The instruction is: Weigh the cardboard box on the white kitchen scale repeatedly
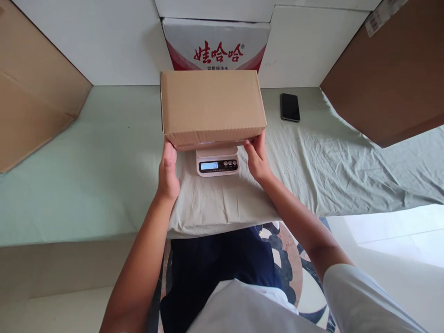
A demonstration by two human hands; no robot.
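Note:
Between my two hands is a closed brown cardboard box (212, 101), held just over a small white digital kitchen scale (218, 162). My left hand (169, 169) grips the box's near left corner, its fingers partly hidden underneath. At the near right corner, my right hand (257, 157) holds it with the thumb on the front and the other fingers beneath. The box hides the scale's platform, so I cannot tell whether they touch. The scale's lit display seems to read 0, with several round buttons to its right.
A black phone (290, 107) lies to the right on the green cloth (114, 185). Behind the box stands a white and red printed carton (217, 34). Large brown cardboard panels (38, 83) rise at the left and right (391, 78). The table's front edge is close to my body.

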